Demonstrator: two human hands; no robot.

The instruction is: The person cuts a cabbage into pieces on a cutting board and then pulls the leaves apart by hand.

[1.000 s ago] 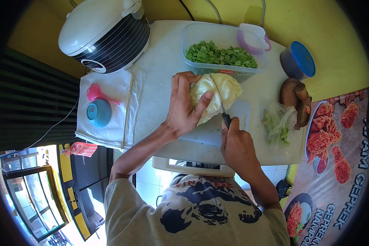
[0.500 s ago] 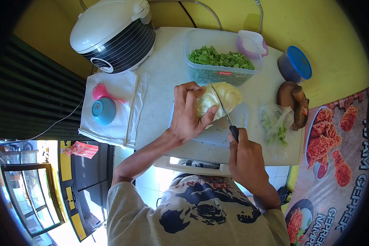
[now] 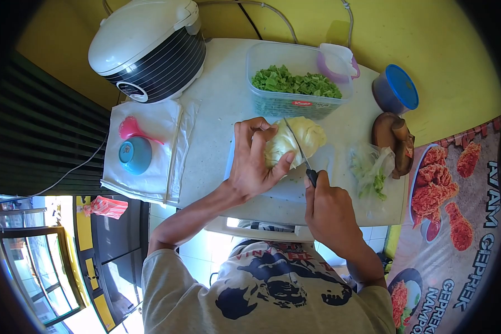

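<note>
A pale cabbage rests on a white cutting board in the middle of the table. My left hand grips its left side, fingers over the top and thumb along the near side. In my right hand is a knife with a black handle, my fist wrapped round it. The blade lies across the cabbage, to the right of my left fingers, its tip pointing away from me. Just behind the cabbage stands a clear plastic container holding chopped green leaves.
A rice cooker stands at the back left, with a blue bowl and pink ladle on white plastic sheets in front. To the right are a bag of greens, a stone mortar and a blue-lidded tub.
The whole view has shifted slightly left. Both hands keep their grips, and the knife still lies across the cabbage in nearly the same place.
</note>
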